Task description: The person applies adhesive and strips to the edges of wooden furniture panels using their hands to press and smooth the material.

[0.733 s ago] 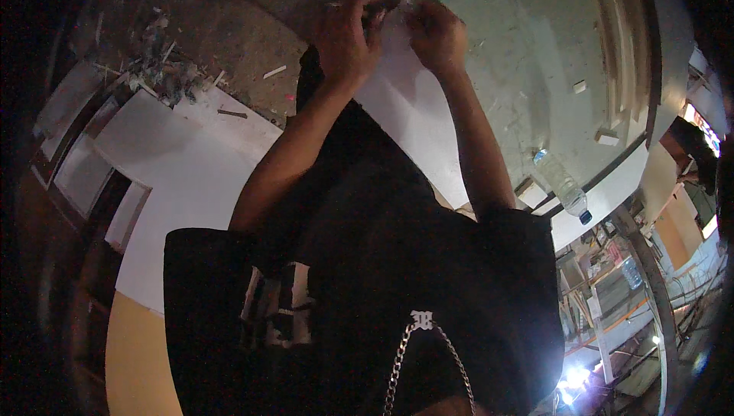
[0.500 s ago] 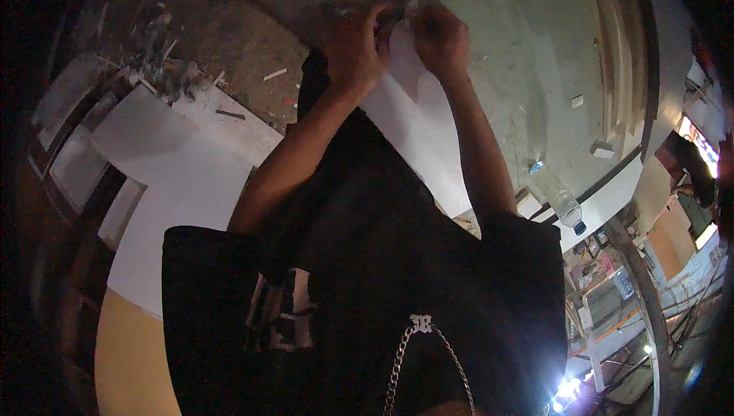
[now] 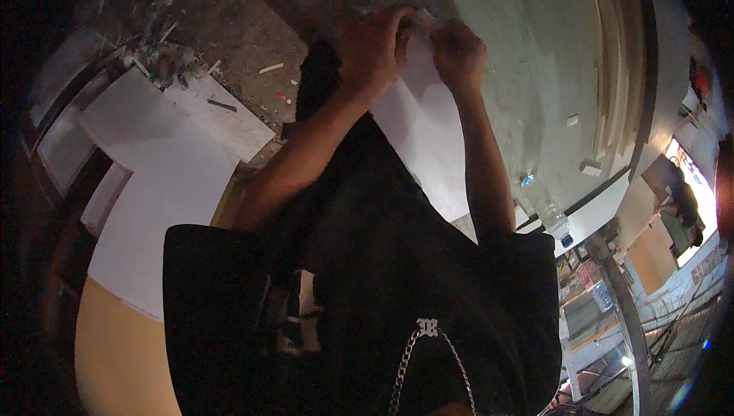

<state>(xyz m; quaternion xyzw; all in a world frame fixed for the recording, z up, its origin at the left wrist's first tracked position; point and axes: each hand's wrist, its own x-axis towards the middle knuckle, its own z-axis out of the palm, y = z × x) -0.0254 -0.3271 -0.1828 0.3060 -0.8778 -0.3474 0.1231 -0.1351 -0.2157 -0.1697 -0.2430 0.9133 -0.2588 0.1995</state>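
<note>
Both hands are close together at the far end of a white panel (image 3: 437, 144), which lies between my forearms. My left hand (image 3: 372, 53) is closed, its fingers bent toward the panel's far end. Just to its right, my right hand (image 3: 461, 55) is curled shut, thumb and fingers pressed together. A small pale, shiny bit (image 3: 423, 17) shows between the two hands, too dim and blurred to name. Shadow and the backs of my hands hide whatever the fingertips grip.
White boards (image 3: 164, 179) lie on the left, with a dark strip (image 3: 222, 105) on one. Scraps and shavings (image 3: 157, 49) litter the floor beyond. On the right are a clear plastic bottle (image 3: 552, 213), small white blocks (image 3: 589, 167) and long stacked strips (image 3: 615, 72).
Both hands have shifted slightly right and nearer in the picture, staying close together. The view has turned a little, so the boards and bottle sit further left.
</note>
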